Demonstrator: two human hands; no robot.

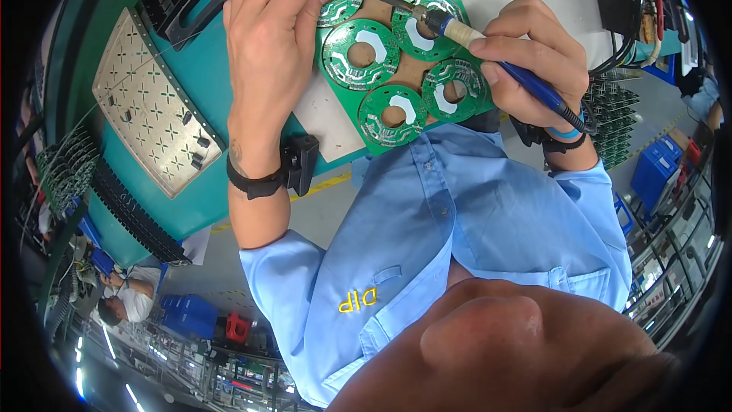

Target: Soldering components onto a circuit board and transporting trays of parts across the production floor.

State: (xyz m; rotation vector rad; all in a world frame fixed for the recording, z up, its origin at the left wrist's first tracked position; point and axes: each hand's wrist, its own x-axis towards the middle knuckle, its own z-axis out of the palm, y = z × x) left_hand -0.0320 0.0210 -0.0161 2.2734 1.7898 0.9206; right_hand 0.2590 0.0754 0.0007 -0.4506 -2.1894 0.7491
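Six round boards (341, 65) show on this green panel (349, 101) by the tabletop (329, 128)'s near edge. Right hand (540, 55)'s gripping a soldering iron (460, 33), tip toward the far-left board (345, 11); left hand (271, 40)'s fingertips pinched together there, can't tell on what.

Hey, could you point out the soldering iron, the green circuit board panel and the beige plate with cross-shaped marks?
Soldering iron (459, 31): head view, on its beige sleeve.
Green circuit board panel (338, 57): head view, on one round board, left of its hole.
Beige plate (146, 99): head view, on its bare surface.
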